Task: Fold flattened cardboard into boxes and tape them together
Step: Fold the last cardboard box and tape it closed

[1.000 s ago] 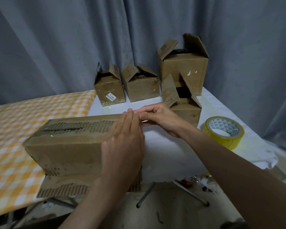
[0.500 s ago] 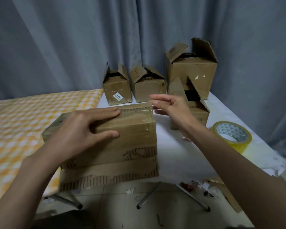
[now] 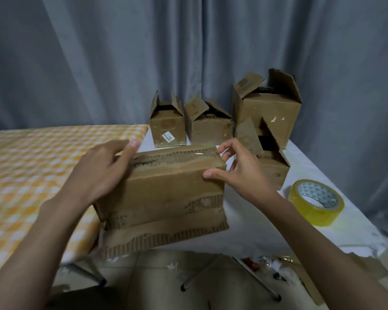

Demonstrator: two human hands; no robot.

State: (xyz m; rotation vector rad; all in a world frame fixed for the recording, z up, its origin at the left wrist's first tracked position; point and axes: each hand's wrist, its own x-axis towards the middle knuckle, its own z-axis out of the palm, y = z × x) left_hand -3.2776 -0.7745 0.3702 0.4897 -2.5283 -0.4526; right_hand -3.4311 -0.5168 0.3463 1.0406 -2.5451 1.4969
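A worn brown cardboard box (image 3: 166,193) with a taped top seam stands at the table's near edge, and a torn flap hangs below it. My left hand (image 3: 103,171) lies over its left top corner, fingers spread across the top. My right hand (image 3: 240,168) holds the right end, with the thumb on the front face and the fingers curled over the top edge. A roll of yellow-tinted tape (image 3: 316,202) lies flat on the white table (image 3: 255,227) to the right.
Several folded boxes with open flaps stand at the back: a small labelled box (image 3: 168,128), a second small box (image 3: 208,126), a tall box (image 3: 269,108) and a low box (image 3: 269,164). A yellow checked cloth (image 3: 31,175) covers the left. Scraps litter the floor.
The box has turned and moved right toward the middle. My left hand slid from its right end to its left top corner. My right hand came back onto the right end.
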